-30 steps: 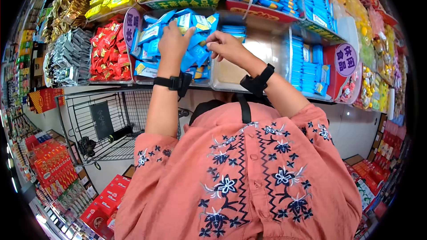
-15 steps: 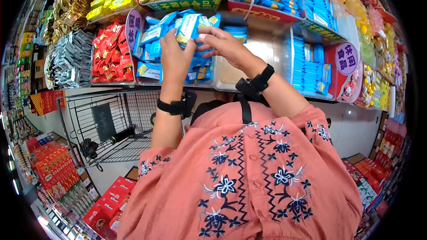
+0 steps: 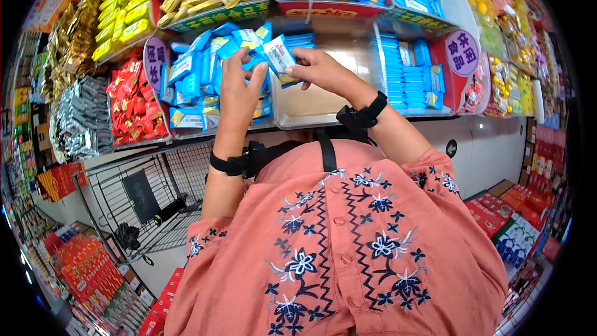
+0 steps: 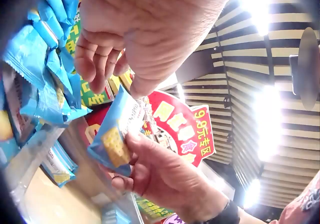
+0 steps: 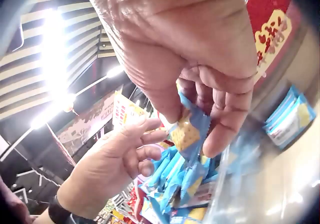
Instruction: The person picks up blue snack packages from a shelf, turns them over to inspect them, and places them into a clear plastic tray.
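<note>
Our right hand (image 3: 324, 70) pinched a blue packet (image 3: 280, 56); our left hand (image 3: 239, 89) held nothing, thumb and fingers (image 3: 236, 61) apart. Apparently sorting, we next needed to keep that pinch firm.

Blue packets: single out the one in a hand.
The packet pinched by the right hand, lifted up; the other packets sit in bins.

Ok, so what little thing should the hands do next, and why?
Probably the right hand should lower its blue packet into the mostly bare bin beside the heap, near the small row of packets at the back. It pinches that packet, similar blue ones lie in that row, and the left hand seems to hold nothing.
</note>
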